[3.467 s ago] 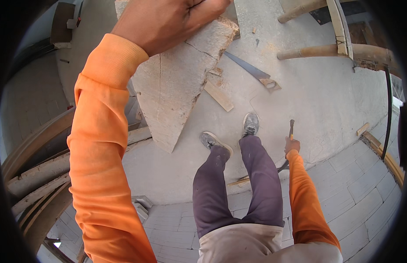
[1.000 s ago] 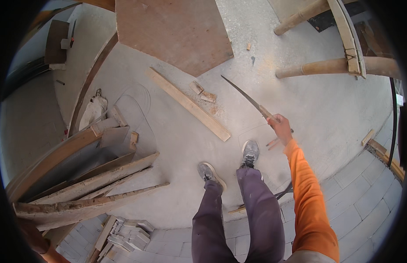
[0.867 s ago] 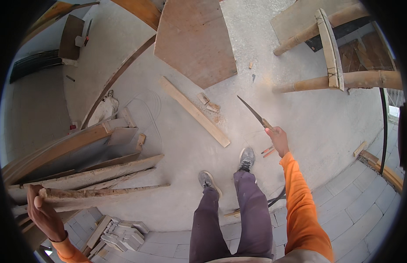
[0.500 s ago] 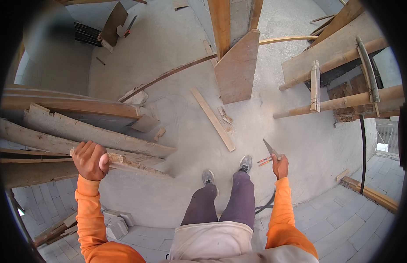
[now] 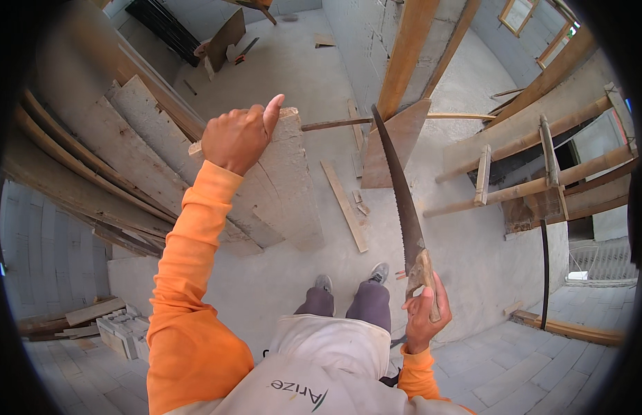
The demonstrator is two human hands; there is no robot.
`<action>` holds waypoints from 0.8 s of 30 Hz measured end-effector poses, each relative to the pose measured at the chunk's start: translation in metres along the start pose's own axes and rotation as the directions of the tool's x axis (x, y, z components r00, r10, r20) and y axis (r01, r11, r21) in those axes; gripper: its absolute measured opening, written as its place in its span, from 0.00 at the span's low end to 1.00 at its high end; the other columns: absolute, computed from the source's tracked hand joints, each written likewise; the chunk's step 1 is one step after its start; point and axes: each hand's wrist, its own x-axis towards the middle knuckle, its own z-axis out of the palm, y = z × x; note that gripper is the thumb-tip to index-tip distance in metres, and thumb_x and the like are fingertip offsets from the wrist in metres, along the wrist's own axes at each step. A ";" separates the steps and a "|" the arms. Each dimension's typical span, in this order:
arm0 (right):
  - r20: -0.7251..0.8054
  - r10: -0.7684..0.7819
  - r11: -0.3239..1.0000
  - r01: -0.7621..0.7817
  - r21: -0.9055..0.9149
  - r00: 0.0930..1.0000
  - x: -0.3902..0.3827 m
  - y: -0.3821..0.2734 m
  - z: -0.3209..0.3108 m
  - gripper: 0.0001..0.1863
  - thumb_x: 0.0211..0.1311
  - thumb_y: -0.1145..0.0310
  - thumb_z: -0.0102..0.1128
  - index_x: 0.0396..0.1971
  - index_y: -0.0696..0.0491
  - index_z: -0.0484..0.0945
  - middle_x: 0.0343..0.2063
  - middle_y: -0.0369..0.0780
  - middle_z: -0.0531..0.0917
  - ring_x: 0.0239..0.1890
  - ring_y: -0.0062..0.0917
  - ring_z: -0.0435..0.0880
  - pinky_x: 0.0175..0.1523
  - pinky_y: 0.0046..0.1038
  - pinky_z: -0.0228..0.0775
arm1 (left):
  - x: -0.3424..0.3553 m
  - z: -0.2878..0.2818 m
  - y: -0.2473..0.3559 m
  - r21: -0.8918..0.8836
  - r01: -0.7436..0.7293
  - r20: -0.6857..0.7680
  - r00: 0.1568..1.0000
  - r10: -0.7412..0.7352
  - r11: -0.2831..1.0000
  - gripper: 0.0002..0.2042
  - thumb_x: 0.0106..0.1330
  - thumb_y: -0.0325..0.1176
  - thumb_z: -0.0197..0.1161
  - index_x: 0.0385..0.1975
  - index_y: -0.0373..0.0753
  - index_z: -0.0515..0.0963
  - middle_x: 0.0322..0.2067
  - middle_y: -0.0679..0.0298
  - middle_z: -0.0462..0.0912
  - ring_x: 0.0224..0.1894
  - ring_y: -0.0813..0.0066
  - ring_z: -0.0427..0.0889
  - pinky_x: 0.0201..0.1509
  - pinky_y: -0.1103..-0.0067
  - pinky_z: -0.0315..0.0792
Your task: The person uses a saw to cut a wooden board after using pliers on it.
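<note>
My left hand (image 5: 234, 140), thumb stretched out, is closed over the upper end of a wide, worn wooden board (image 5: 288, 183). This board stands in front of a stack of leaning planks (image 5: 138, 128). In my right hand (image 5: 429, 319) is the wooden handle of a handsaw (image 5: 398, 190), its long toothed blade pointing away from me and upward. Thin red-orange tips (image 5: 402, 274) show beside the saw handle; what they belong to is mostly hidden.
A narrow wood strip (image 5: 344, 206) and small offcuts (image 5: 360, 202) lie on the floor ahead. A plywood piece (image 5: 396, 149) leans against a timber-framed post (image 5: 409, 59). At right stands a pole scaffold (image 5: 528, 187); grey blocks (image 5: 120, 335) are piled at lower left.
My left hand has risen and moved right, bringing the board upright, away from the other planks. The saw has come up closer to me, its blade now seen at full length.
</note>
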 end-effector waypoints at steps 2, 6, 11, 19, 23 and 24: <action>-0.017 -0.124 0.987 0.126 0.105 0.992 -0.018 -0.016 0.008 0.23 0.73 0.67 0.55 0.59 0.69 0.74 0.18 0.37 0.78 0.16 0.15 0.72 0.24 0.19 0.67 | 0.016 -0.005 0.023 -0.021 0.013 0.011 1.000 -0.012 1.000 0.30 0.78 0.53 0.51 0.15 0.40 0.79 0.12 0.53 0.77 0.14 0.52 0.78 0.19 0.66 0.72; 0.002 -0.397 0.917 0.396 0.039 0.918 -0.039 -0.030 0.040 0.26 0.77 0.65 0.49 0.60 0.75 0.69 0.12 0.32 0.67 0.14 0.14 0.63 0.22 0.23 0.68 | 0.023 0.001 0.024 -0.128 0.089 0.167 0.984 -0.068 0.988 0.32 0.77 0.57 0.49 0.18 0.37 0.80 0.15 0.50 0.80 0.18 0.46 0.80 0.24 0.63 0.76; 0.061 -0.324 0.946 0.322 0.039 0.944 -0.050 -0.023 0.053 0.23 0.70 0.67 0.58 0.57 0.70 0.76 0.22 0.40 0.84 0.21 0.17 0.79 0.30 0.21 0.74 | 0.030 0.000 0.000 -0.465 0.172 0.257 0.965 -0.054 0.868 0.25 0.77 0.55 0.52 0.39 0.34 0.78 0.33 0.47 0.85 0.37 0.48 0.85 0.44 0.63 0.78; 0.168 -0.528 0.839 0.542 -0.048 0.832 -0.041 -0.018 0.077 0.21 0.69 0.71 0.60 0.57 0.68 0.77 0.28 0.42 0.84 0.24 0.19 0.79 0.32 0.20 0.72 | 0.015 -0.021 -0.036 -0.616 -0.120 0.187 0.938 0.293 0.778 0.17 0.68 0.37 0.69 0.50 0.39 0.74 0.47 0.55 0.86 0.49 0.54 0.84 0.53 0.65 0.76; 0.198 -0.556 0.818 0.573 -0.038 0.807 -0.038 -0.019 0.084 0.21 0.65 0.76 0.65 0.55 0.69 0.78 0.42 0.52 0.89 0.31 0.29 0.90 0.38 0.24 0.80 | -0.003 -0.027 -0.028 -0.580 -0.097 0.146 0.965 0.220 0.809 0.16 0.69 0.38 0.68 0.52 0.40 0.75 0.49 0.59 0.85 0.52 0.55 0.84 0.56 0.65 0.76; 0.201 -0.558 0.817 0.576 -0.040 0.805 -0.037 -0.018 0.085 0.20 0.64 0.76 0.65 0.55 0.68 0.78 0.42 0.52 0.89 0.31 0.29 0.90 0.38 0.25 0.80 | -0.005 -0.030 -0.025 -0.578 -0.071 0.156 0.968 0.195 0.813 0.16 0.69 0.38 0.68 0.52 0.39 0.76 0.49 0.59 0.85 0.53 0.55 0.83 0.56 0.66 0.77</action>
